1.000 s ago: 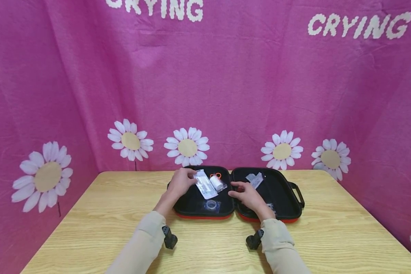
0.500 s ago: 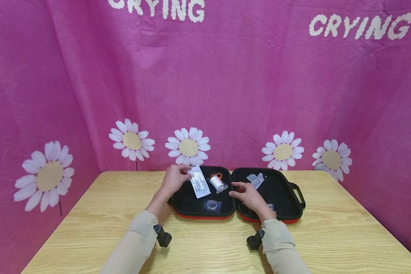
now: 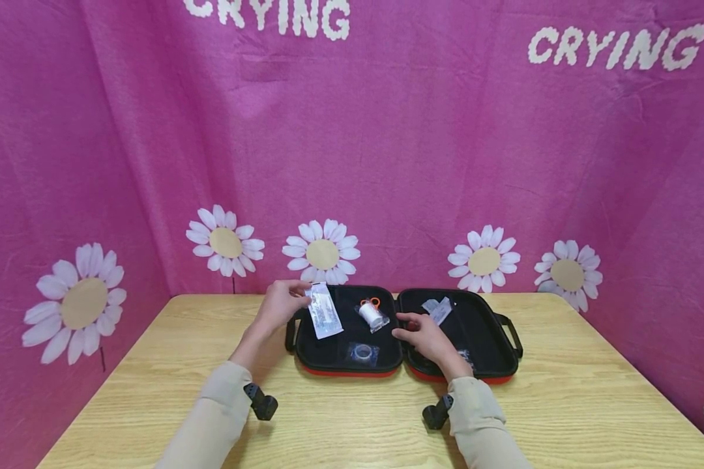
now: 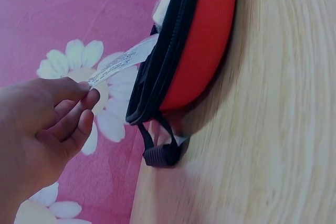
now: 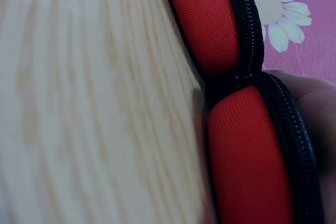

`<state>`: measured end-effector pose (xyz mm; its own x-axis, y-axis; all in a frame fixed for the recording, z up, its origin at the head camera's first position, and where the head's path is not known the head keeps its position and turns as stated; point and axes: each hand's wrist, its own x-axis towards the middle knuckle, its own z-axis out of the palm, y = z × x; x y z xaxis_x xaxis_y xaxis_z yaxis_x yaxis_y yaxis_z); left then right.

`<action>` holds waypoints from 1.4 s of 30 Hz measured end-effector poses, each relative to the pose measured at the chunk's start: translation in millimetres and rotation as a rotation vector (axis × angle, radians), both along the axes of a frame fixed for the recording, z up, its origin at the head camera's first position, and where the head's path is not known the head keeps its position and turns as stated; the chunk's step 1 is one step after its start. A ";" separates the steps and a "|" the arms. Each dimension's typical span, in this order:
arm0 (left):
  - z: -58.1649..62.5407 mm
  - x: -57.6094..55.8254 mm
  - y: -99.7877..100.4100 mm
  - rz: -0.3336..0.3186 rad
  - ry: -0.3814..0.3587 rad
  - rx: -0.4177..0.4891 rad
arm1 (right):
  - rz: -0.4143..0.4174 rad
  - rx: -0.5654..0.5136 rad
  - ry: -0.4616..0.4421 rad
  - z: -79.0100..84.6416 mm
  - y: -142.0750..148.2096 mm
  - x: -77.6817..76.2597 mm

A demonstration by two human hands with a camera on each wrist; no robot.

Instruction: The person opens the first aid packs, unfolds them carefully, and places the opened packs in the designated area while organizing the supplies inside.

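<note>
My left hand (image 3: 281,305) pinches the top end of a flat white printed packet (image 3: 325,314) between thumb and fingers. The packet slants down over the left half of an open black-lined case (image 3: 343,361) with a red shell. In the left wrist view, the packet (image 4: 126,59) reaches from my fingertips to behind the case's zippered rim. My right hand (image 3: 425,335) stays over the right half beside the hinge, fingers loosely bent. A small dark red patch (image 3: 412,324) shows between its thumb and fingers. The right wrist view has this hand (image 5: 317,108) mostly hidden behind the zippered edge.
In the case's left half lie a wrapped white roll (image 3: 372,316), orange-handled scissors (image 3: 375,301) and a clear-wrapped ring-shaped roll (image 3: 363,352). Small packets (image 3: 438,309) lie in the right half. Black handles (image 3: 509,335) stick out at both ends. A pink curtain (image 3: 387,163) hangs behind the wooden table (image 3: 352,423).
My left hand has moved left, drawing the white packet away from the wrapped roll toward the case's left side. The left handle has come into view. My right hand has stayed put.
</note>
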<state>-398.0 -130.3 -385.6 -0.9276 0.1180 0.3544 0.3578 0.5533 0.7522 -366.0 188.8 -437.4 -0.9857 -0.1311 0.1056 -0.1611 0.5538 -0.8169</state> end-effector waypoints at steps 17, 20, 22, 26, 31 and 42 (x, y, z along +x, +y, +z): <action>-2.3 2.9 -16.4 -0.024 -0.086 -0.042 | -0.001 -0.005 0.019 2.4 0.4 1.6; -4.2 2.1 -15.3 -0.047 -0.110 -0.035 | 0.008 -0.007 0.023 3.3 -0.2 2.4; -5.9 1.5 -13.8 -0.072 -0.133 -0.041 | 0.012 -0.009 0.022 3.3 -0.8 2.8; -7.8 -0.1 -8.7 -0.095 -0.147 -0.082 | 0.010 -0.005 0.028 3.0 -1.1 2.7; -9.5 0.2 -4.1 -0.050 -0.119 -0.154 | 0.006 0.002 0.033 2.5 -1.3 2.3; -5.7 -4.2 11.4 -0.029 -0.130 -0.379 | 0.010 0.042 0.064 2.8 -0.4 2.6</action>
